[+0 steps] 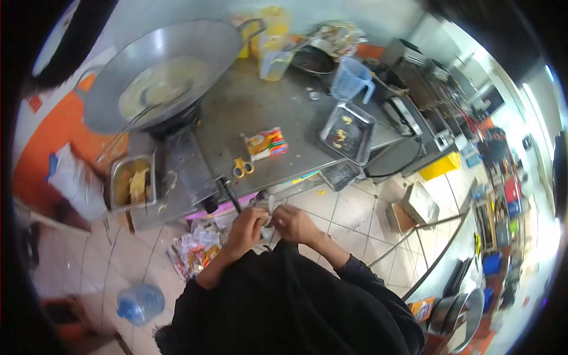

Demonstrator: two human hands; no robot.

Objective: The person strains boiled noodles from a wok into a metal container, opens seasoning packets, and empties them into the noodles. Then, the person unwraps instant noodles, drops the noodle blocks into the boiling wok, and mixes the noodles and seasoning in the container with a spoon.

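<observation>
My left hand (248, 226) and my right hand (296, 225) are close together in front of my body, just off the counter's front edge. Both have their fingers closed on a small pale, crinkled packet (270, 208); its exact kind is too small and blurred to make out. On the steel counter (228, 118) ahead lies a red and yellow food packet (266, 144). Yellow-handled scissors (242, 168) rest beside it, nearer to me.
A large wok (222, 44) with pale liquid and a long-handled utensil stands at left. Near it is a metal food pan (113, 192). A metal tray (365, 139) and blue jug (349, 80) stand right. Wrappers (195, 248) and a water bottle (141, 303) lie on the floor.
</observation>
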